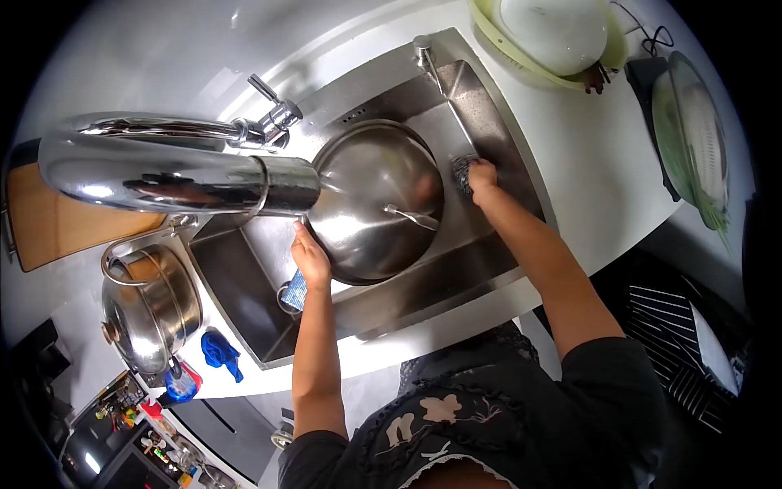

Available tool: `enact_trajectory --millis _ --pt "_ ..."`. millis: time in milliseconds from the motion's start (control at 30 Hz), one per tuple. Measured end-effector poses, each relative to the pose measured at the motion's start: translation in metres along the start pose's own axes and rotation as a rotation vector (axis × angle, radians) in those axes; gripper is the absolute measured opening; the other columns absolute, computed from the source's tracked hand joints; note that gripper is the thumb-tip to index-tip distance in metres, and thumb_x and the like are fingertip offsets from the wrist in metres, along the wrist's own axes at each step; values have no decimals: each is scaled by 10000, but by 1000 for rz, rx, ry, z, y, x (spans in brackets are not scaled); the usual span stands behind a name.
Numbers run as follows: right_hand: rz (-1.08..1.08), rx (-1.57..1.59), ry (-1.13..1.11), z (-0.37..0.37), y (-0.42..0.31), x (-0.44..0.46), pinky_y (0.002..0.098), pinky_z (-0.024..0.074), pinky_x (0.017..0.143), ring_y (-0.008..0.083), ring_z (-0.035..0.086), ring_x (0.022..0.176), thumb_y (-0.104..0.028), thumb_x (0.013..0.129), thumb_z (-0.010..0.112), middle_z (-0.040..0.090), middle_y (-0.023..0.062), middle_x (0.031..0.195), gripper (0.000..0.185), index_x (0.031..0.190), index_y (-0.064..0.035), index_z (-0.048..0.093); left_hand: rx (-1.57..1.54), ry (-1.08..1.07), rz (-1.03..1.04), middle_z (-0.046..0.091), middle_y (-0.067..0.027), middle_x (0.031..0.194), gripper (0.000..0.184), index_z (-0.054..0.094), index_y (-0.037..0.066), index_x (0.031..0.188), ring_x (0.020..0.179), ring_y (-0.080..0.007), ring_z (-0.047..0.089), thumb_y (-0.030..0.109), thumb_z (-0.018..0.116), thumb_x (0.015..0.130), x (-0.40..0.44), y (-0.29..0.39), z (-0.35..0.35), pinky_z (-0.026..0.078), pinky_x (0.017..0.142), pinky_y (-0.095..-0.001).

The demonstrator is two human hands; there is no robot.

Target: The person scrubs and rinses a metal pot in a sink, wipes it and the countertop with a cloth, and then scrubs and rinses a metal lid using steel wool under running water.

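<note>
Sink work, two bare hands. We find the left hand (pixel 311 259) at the near-left rim of a large round metal piece (pixel 366 236), its fingers touching the edge; part of them is hidden, so we cannot tell whether they close on it. The metal piece lies just right of these fingers, inside the steel sink (pixel 501 122); pan or lid, we cannot say. The right hand (pixel 484 178) is clenched around a dark mesh scrubber (pixel 463 174), fingers wrapped over its right side, just beyond the far-right rim of the metal piece; we see a narrow gap between scrubber and rim. Above and left of the left fingers we note a big chrome faucet (pixel 163 179), its spout end overlapping the metal piece in our view. Just below those fingers, partly behind the wrist, sits a blue-and-white item (pixel 295 292). Farther left of them, on the white tabletop (pixel 586 163), we log a lidded pot (pixel 147 301) and, nearer the person, a crumpled blue cloth (pixel 221 354). Well beyond the right fingers, up and to the right, a pale green basin (pixel 497 37) carries a white bowl (pixel 558 33). Farther right of the same fingers, green stalks (pixel 707 200) hang by a clear container.
</note>
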State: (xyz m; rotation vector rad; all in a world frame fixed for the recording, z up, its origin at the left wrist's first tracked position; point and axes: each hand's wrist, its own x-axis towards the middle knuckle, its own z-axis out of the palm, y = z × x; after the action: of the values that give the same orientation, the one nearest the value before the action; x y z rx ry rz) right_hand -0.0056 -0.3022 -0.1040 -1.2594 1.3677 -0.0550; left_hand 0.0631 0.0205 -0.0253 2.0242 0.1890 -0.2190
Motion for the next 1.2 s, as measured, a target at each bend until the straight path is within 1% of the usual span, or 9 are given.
enact_trajectory --millis 167,267,300,400,667,767,867,1000,1200 --pt "-415 -195 208 -6 20 12 309 447 784 204 583 877 -102 849 472 606 120 984 254 1058 10 561 -112 41 -31 582 -83 762 595 581 -87 876 674 -138 507 425 290 961 -8 13 0 439 639 -273" --pt "-644 159 -383 25 20 -15 262 413 852 136 532 963 -120 894 506 587 63 1028 219 1087 -37 565 -137 30 -82 591 -95 794 588 586 -90 899 710 -145 513 416 293 963 -4 14 2 436 685 -273" --pt "-977 -128 -430 20 -14 -46 302 368 933 200 492 1072 -148 896 506 550 107 1115 225 1088 -66 589 -141 30 -86 593 -96 798 589 587 -90 902 721 -145 515 416 292 963 -2 10 6 435 695 -271" --pt "-805 -129 -433 54 -22 -22 323 339 976 263 443 1156 -196 899 493 508 133 1199 253 1105 -86 589 -132 47 -73 592 -102 845 599 578 -95 946 768 -151 519 431 292 958 -5 17 14 428 727 -266" --pt "-1706 -824 -612 61 -76 -164 470 298 980 296 376 1200 -219 816 534 475 112 1233 334 1127 -99 553 -242 -76 -111 587 -131 977 612 539 -85 1063 868 -179 549 465 297 944 -1 40 17 432 790 -302" --pt "-1563 -764 -508 60 -89 -144 449 337 957 311 429 1148 -194 803 528 491 125 1210 334 1121 -92 552 -203 -79 -104 582 -115 910 597 555 -81 999 814 -167 532 454 295 947 -4 39 13 427 754 -295" --pt "-916 -708 -440 85 -99 -68 394 419 880 316 526 1007 -180 819 471 547 158 1089 304 1083 -56 557 -127 61 -188 559 -63 741 583 586 -71 842 681 -127 474 415 287 960 -9 36 19 401 668 -273" --pt "-1555 -804 -489 80 -71 -154 524 260 986 287 390 1184 -180 793 511 465 97 1241 366 1150 -107 540 -466 -41 -277 586 -96 900 533 559 -66 974 789 -163 525 405 310 956 -10 52 21 426 744 -280" --pt "-1979 -910 -683 32 2 -175 462 222 1047 226 344 1261 -208 758 544 444 66 1312 422 1168 -110 546 -510 -218 -424 537 -137 1134 535 470 -32 1179 1015 -231 524 425 331 939 -2 52 8 408 886 -339"
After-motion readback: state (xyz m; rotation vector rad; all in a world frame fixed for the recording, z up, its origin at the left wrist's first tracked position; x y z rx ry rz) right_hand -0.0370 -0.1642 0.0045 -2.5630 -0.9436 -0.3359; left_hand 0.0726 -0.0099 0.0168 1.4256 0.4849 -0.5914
